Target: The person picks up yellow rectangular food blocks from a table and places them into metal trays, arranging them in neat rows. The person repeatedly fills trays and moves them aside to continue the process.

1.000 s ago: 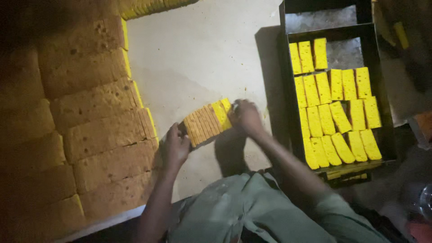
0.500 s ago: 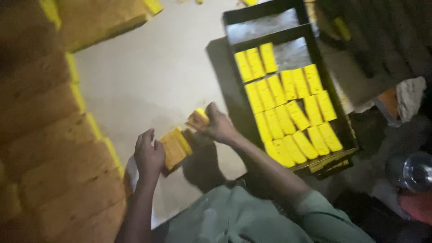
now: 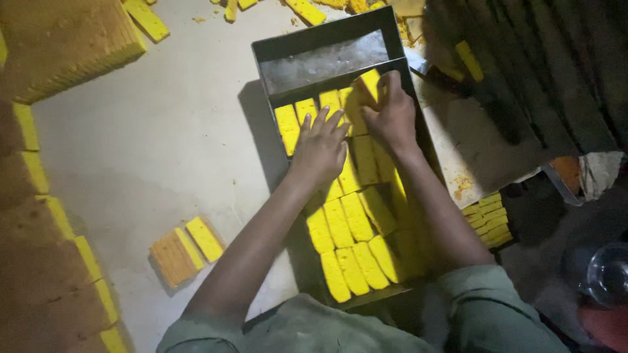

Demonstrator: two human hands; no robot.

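Both hands press on soft yellow cake slices (image 3: 356,219) in the dark metal tray (image 3: 327,40). The left hand (image 3: 322,147) lies flat and open. The right hand (image 3: 392,114) curls around one slice (image 3: 366,88), which could crumble if squeezed.

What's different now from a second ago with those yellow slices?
Both hands moved from the table to the tray. The left hand let go of its stack, now lying on the table, and rests on the rows. The right hand sets a yellow slice in the top row. The rows in the tray look unchanged.
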